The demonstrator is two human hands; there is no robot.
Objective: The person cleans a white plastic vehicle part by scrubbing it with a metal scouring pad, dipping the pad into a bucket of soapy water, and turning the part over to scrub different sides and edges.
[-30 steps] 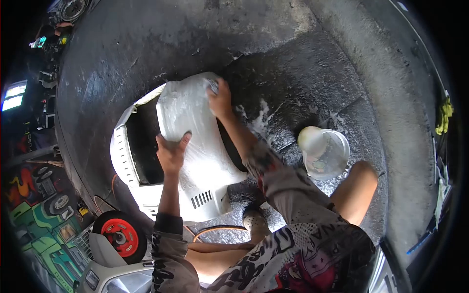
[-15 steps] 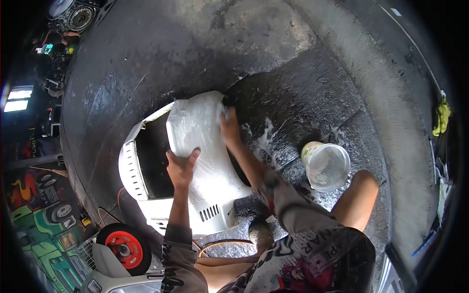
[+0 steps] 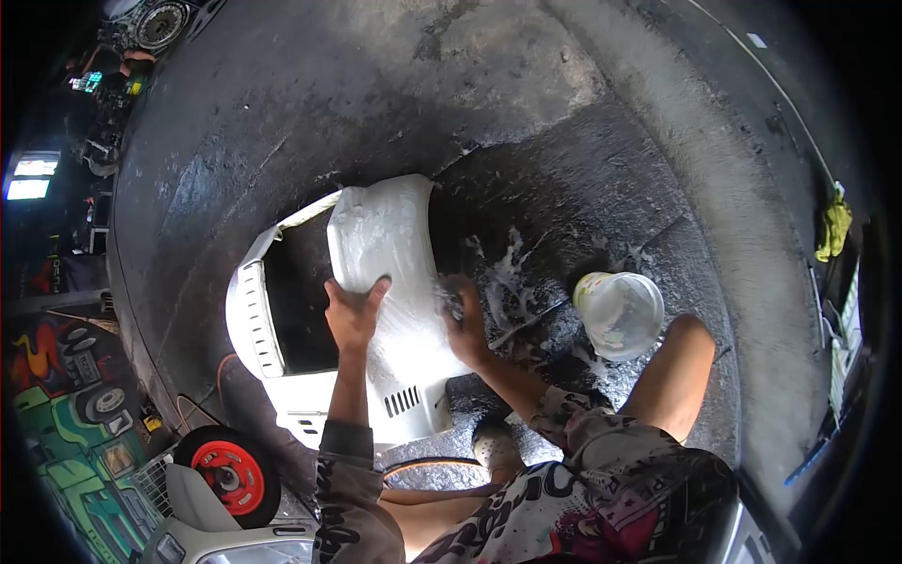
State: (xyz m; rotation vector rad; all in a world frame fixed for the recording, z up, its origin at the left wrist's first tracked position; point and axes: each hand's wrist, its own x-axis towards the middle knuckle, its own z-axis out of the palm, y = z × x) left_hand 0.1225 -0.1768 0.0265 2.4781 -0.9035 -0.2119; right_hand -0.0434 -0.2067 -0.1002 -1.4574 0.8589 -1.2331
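A white vented body panel (image 3: 393,235), wet and streaked with suds, lies on the dark wet floor. It has a large opening on its left side and slots along its edges. My left hand (image 3: 353,315) grips the rim of that opening, thumb resting on the panel's top. Against the panel's right edge, my right hand (image 3: 466,324) is bent with its fingers curled. A dark patch shows by those fingers, but blur hides what they hold.
A white bucket (image 3: 620,315) with cloudy liquid stands to the right, near my knee. Suds (image 3: 512,258) lie on the floor. A red-rimmed wheel (image 3: 228,477) and an orange hose (image 3: 427,463) are nearby. A yellow cloth (image 3: 833,228) hangs at far right.
My right hand has slid down the panel's right edge, from near its upper corner toward me. My left hand keeps its hold on the opening's rim.
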